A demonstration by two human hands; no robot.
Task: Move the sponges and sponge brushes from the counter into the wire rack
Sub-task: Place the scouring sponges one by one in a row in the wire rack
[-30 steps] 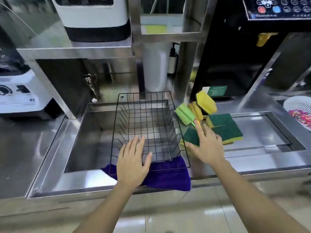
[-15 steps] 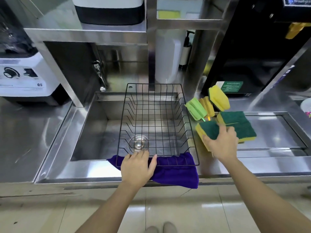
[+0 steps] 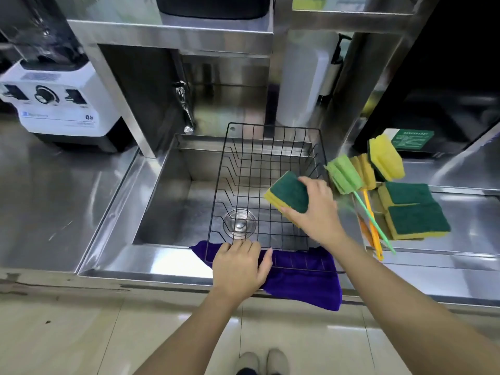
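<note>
A black wire rack sits over the sink, its front edge resting on a purple cloth. My right hand grips a green-and-yellow sponge and holds it above the rack's right half. My left hand rests flat on the rack's front edge and the cloth. On the counter right of the rack lie two more green-and-yellow sponges, a green sponge brush, a yellow-orange sponge brush and a yellow sponge leaning at the back.
The steel sink has a drain under the rack and a tap behind. A white blender base stands on the left counter. A steel shelf post and a soap pump bottle rise behind the sponges.
My right hand picked a green-and-yellow sponge off the counter pile and carried it left over the rack. My left hand stayed on the rack's front edge.
</note>
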